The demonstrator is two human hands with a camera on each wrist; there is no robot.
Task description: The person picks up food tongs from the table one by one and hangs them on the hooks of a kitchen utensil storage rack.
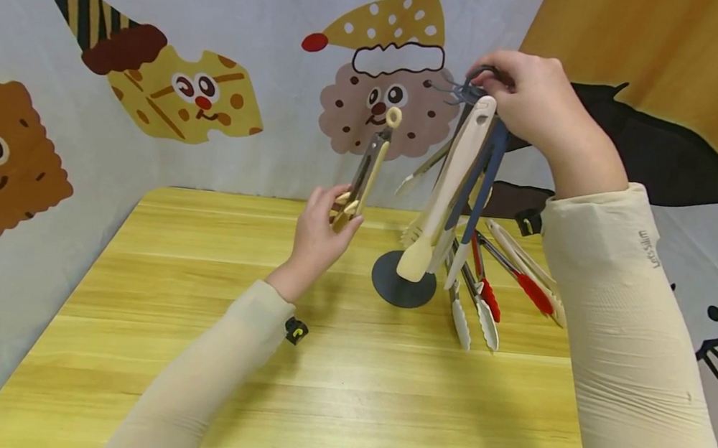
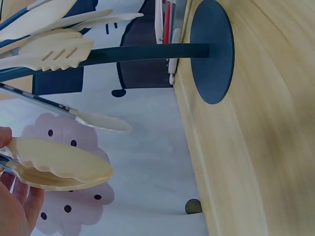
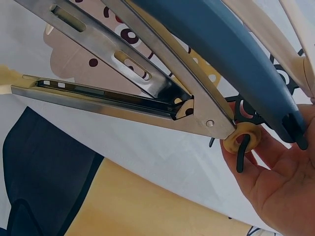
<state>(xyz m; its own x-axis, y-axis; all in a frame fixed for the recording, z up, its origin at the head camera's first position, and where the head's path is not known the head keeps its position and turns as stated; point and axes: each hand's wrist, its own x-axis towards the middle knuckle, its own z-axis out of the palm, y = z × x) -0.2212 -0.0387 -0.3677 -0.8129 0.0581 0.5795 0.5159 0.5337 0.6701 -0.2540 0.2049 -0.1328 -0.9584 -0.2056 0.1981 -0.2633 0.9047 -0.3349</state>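
Note:
My left hand (image 1: 319,238) holds a pair of cream-tipped tongs (image 1: 369,167) with a metal body, pull ring uppermost, left of a utensil stand. In the left wrist view its scalloped heads (image 2: 64,162) lie close together. My right hand (image 1: 533,100) grips the dark top (image 1: 472,91) of the stand, fingers curled at its handle. From the stand's hooks hang a cream spatula (image 1: 417,255), blue-handled utensils (image 1: 481,200) and another pair of tongs. In the right wrist view those tongs (image 3: 123,110) hang by a yellow ring (image 3: 242,137) on a hook, spread apart, beside a blue handle (image 3: 231,64).
The stand's round dark base (image 1: 392,285) is on the wooden table (image 1: 342,395). Right of it lie white-headed tongs (image 1: 488,327), red-headed tongs (image 1: 533,293) and beige tongs (image 1: 521,254). A cartoon-printed cloth (image 1: 274,165) hangs behind the table's back edge.

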